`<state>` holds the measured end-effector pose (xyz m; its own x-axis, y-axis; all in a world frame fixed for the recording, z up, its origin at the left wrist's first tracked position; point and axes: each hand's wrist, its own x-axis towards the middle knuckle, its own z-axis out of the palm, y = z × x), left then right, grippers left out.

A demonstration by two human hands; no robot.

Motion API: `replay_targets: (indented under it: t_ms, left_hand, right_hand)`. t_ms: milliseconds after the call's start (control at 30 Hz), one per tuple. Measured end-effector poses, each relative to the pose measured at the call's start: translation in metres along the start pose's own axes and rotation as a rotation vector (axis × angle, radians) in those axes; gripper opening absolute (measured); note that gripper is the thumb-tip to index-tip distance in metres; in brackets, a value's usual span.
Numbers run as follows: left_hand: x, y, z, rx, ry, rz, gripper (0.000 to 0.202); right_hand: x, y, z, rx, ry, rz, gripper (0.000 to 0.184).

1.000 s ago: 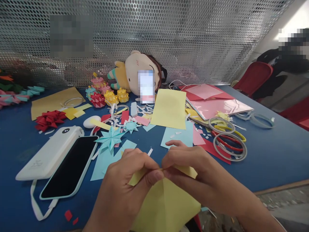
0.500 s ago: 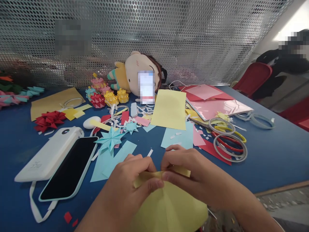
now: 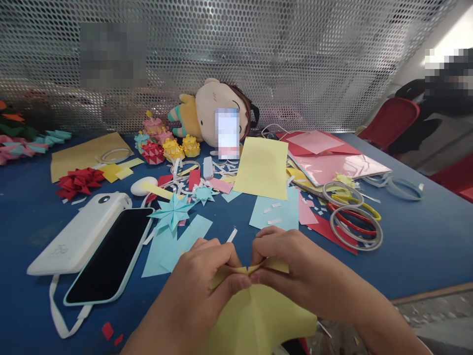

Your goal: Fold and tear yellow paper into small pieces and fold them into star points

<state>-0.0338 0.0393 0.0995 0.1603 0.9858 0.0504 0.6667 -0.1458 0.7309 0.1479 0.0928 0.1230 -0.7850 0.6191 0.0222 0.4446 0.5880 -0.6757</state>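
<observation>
A creased sheet of yellow paper (image 3: 258, 315) is held at its upper edge in front of me, low in the head view. My left hand (image 3: 207, 276) pinches it between thumb and bent fingers, just left of the centre crease. On the other side of that crease my right hand (image 3: 291, 261) pinches the same edge, its thumb almost touching the left thumb. A small V-shaped split shows in the edge between the two thumbs. The paper's lower part hangs toward me.
A phone (image 3: 111, 256) and white power bank (image 3: 77, 236) lie left. Beyond my hands are a light blue folded star (image 3: 173, 212), a flat yellow sheet (image 3: 261, 167) and a light blue sheet (image 3: 275, 209). Tape rolls (image 3: 356, 228) lie right; a plush doll (image 3: 210, 116) leans behind.
The upper edge of the yellow paper has parted between my thumbs, and a small split shows there. My hands stay close together; the whole view has shifted slightly.
</observation>
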Motion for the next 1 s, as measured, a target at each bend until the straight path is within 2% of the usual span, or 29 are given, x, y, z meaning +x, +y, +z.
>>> replay_targets:
  t_ms: [100, 167, 267, 500, 667, 767, 1000]
  left_hand:
    - [0.0019, 0.0017, -0.0029, 0.093, -0.134, -0.019, 0.03]
    - [0.0027, 0.0022, -0.003, 0.127, -0.182, -0.026, 0.032]
    - [0.0016, 0.0012, -0.0008, 0.132, -0.181, -0.031, 0.03]
    - [0.0012, 0.0024, -0.0027, 0.147, -0.171, -0.076, 0.029]
    - [0.0036, 0.0042, -0.0043, 0.163, -0.181, -0.091, 0.025]
    - [0.003, 0.0044, -0.0038, 0.174, -0.166, -0.095, 0.026]
    - [0.0004, -0.001, -0.0048, 0.201, -0.148, -0.083, 0.024]
  right_hand:
    - [0.0011, 0.0002, 0.0008, -0.001, -0.039, 0.01, 0.018]
    - [0.002, 0.0008, 0.002, -0.024, -0.085, 0.033, 0.016]
    - [0.003, 0.0014, 0.0043, -0.061, -0.133, 0.077, 0.02]
    - [0.0011, 0.0, 0.0063, -0.053, -0.093, 0.085, 0.021]
    - [0.0031, 0.0, 0.0073, -0.11, -0.141, 0.103, 0.023]
    - [0.0042, 0.0002, 0.0092, -0.127, -0.122, 0.114, 0.027]
    - [0.0058, -0.0018, 0.0069, -0.065, -0.122, 0.146, 0.016]
